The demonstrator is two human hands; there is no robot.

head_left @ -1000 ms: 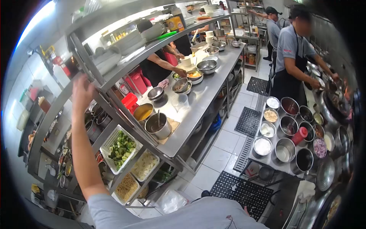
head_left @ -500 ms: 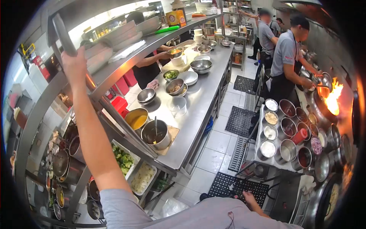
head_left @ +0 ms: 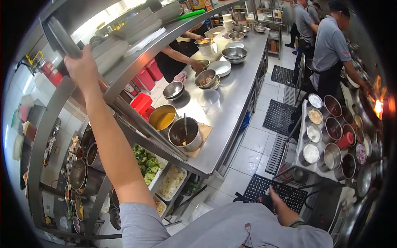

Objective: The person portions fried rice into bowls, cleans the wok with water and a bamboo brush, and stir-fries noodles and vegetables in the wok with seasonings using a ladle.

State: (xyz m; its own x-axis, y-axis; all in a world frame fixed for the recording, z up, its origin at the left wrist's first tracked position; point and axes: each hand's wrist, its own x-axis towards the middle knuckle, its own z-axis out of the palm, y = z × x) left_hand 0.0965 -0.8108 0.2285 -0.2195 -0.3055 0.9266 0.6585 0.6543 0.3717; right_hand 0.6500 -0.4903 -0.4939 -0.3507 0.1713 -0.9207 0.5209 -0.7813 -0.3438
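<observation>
My left hand [head_left: 81,68] is closed around a grey metal post [head_left: 62,37] of the shelf frame, with the arm stretched up. Low in the view, my right hand [head_left: 282,206] hangs beside my body above a black floor mat [head_left: 258,186]. At least one finger is stretched out, and I see nothing in that hand; part of it is hidden. Below my left arm, a steel pot [head_left: 184,134] of dark sauce with a spoon handle stands on a board. A pot of yellow liquid [head_left: 162,118] is beside it.
Bowls [head_left: 205,78] stand along the steel counter [head_left: 225,111], where a co-worker's hand [head_left: 198,66] reaches over. Trays of broccoli [head_left: 147,165] sit below. To the right, containers crowd a side table [head_left: 297,161]; beyond, a co-worker [head_left: 331,45] stands near a flame [head_left: 378,108].
The view has shifted, so the counter appears further right. The stove flame is smaller. A co-worker's hand has reached to a bowl across the counter. My left hand keeps its hold.
</observation>
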